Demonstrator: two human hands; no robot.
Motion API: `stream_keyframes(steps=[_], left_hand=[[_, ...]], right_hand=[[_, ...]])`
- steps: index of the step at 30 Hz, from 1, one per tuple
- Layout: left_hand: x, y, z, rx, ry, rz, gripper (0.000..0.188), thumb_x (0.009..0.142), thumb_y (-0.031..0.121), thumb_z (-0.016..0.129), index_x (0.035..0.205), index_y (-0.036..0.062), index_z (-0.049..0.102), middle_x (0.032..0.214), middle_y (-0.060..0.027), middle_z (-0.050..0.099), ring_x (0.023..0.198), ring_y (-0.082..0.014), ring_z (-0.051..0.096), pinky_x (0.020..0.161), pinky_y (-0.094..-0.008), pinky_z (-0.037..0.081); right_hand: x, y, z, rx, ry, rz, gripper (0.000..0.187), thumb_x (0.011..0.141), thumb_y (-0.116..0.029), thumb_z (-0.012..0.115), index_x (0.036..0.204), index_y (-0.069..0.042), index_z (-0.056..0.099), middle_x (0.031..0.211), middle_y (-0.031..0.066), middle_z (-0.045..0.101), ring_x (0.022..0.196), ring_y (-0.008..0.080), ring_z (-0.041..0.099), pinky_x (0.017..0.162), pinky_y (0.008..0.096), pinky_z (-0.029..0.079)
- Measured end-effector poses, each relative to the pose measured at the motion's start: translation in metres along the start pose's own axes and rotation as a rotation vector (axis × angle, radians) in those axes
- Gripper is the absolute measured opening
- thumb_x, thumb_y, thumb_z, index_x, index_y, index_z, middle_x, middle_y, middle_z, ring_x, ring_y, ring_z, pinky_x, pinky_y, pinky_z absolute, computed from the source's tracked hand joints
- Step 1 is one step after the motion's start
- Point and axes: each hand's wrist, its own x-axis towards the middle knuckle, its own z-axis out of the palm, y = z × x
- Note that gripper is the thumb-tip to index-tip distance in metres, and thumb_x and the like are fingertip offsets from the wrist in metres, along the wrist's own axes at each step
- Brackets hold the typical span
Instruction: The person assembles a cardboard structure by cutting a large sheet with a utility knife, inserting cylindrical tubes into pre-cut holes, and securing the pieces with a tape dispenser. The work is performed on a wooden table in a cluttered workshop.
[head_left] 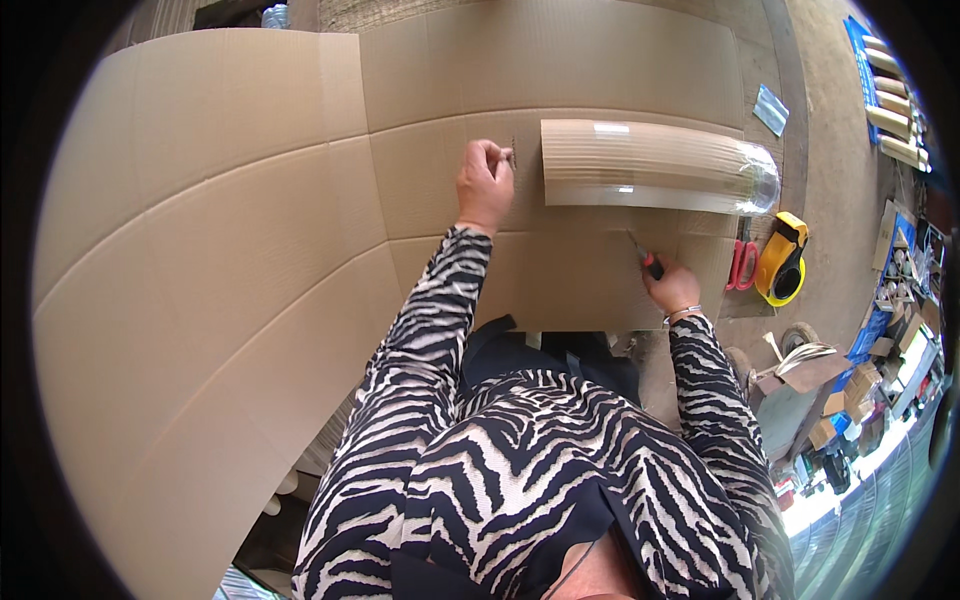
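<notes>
A large flat sheet of brown cardboard (pixel 420 75) with fold creases lies under both my hands. My left hand (pixel 484 185) is closed in a pinch above it, with a small dark brown scrap (pixel 513 158) at the fingertips, probably cardboard. To the right, my right hand (pixel 674 289) grips a slim tool (pixel 650 264) with a red and black handle. Its thin metal shaft points up and left at the sheet; it looks like a screwdriver, but the tip is too small to make out. Beyond that hand lies a roll of ribbed cardboard (pixel 650 165), with clear tape at its right end.
Red-handled scissors (pixel 744 266) lie at the sheet's right edge, beside a yellow tape dispenser (pixel 783 260). A bluish shiny scrap (pixel 771 110) is farther back. Another part of the cardboard (pixel 200 200) spreads far left. Rolls (pixel 892 110) and cluttered boxes (pixel 865 385) stand at the right.
</notes>
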Motion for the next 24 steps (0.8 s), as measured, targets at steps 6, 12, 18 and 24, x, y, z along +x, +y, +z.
stream_keyframes(steps=[6,12,18,24], left_hand=[[-0.028,0.018,0.002,0.095,-0.095,-0.045,0.020,0.083,-0.008,0.049,0.099,0.0029,0.047,0.095,-0.0166,0.058,0.091,-0.0320,0.063,0.081,-0.0422,0.051],[-0.023,0.049,0.002,0.364,-0.303,-0.115,0.027,0.082,-0.004,0.048,0.108,0.0013,0.042,0.110,-0.0235,0.046,0.099,-0.0429,0.053,0.085,-0.0498,0.047],[-0.027,0.057,-0.004,0.373,-0.380,-0.234,0.027,0.079,-0.003,0.046,0.106,-0.0005,0.043,0.109,-0.0246,0.048,0.100,-0.0435,0.052,0.088,-0.0506,0.046],[-0.059,0.051,-0.006,0.323,-0.365,-0.372,0.025,0.079,-0.003,0.045,0.104,-0.0018,0.045,0.112,-0.0264,0.049,0.105,-0.0439,0.050,0.093,-0.0488,0.044]], right_hand=[[0.000,-0.002,0.000,0.001,-0.016,0.035,0.036,0.081,-0.046,0.065,0.104,-0.019,0.068,0.087,0.0169,0.070,0.084,0.0400,0.067,0.072,0.0507,0.053],[-0.001,-0.005,-0.003,0.011,0.003,0.044,0.035,0.080,-0.044,0.067,0.104,-0.019,0.067,0.090,0.0168,0.070,0.085,0.0398,0.067,0.073,0.0506,0.053],[-0.002,-0.007,-0.003,-0.013,0.046,0.042,0.036,0.080,-0.045,0.067,0.105,-0.019,0.067,0.090,0.0166,0.070,0.085,0.0386,0.067,0.074,0.0498,0.054],[0.000,-0.004,0.000,-0.079,0.047,0.033,0.041,0.084,-0.051,0.059,0.110,-0.021,0.067,0.093,0.0185,0.071,0.086,0.0393,0.067,0.076,0.0500,0.054]])
